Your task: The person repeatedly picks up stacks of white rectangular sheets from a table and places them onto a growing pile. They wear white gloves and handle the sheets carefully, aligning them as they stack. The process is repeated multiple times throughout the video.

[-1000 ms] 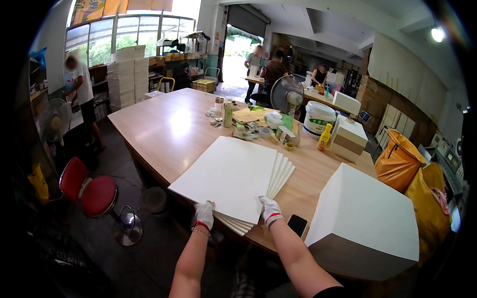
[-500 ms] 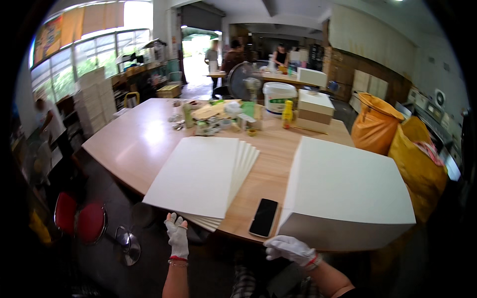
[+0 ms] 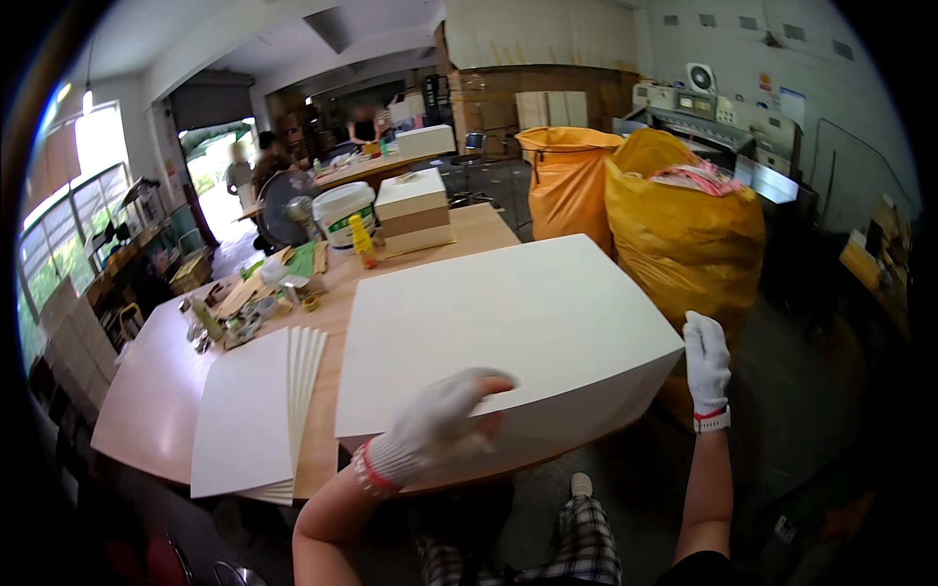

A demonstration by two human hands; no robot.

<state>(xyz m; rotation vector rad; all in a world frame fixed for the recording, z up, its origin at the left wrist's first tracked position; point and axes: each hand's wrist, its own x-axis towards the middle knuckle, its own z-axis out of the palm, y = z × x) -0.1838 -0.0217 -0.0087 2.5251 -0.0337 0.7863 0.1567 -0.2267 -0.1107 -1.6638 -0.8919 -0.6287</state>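
A tall stack of large white sheets [image 3: 518, 322] stands on the wooden table in front of me. My left hand [image 3: 445, 425], in a white glove with bare thumb and finger tips, is at the stack's near edge, fingers apart and slightly blurred, nothing in them. At the stack's near right corner is my right hand [image 3: 706, 361], gloved too, fingers stretched upward and open; whether it touches the corner I cannot tell. Left of the stack lies a small fan of white boards [image 3: 244, 410], their right edges stepped. The phone seen earlier cannot be made out now.
On the wooden table [image 3: 147, 400] are a yellow bottle [image 3: 362, 242], a white bucket [image 3: 344, 215], a box-like paper stack [image 3: 414, 210] and clutter. Orange [image 3: 570, 186] and yellow [image 3: 684, 234] sacks stand beyond the right side. People are in the background.
My view has swung right. Both hands have moved to the big stack: the left from near the fanned boards to its front, the right out to its near right corner.
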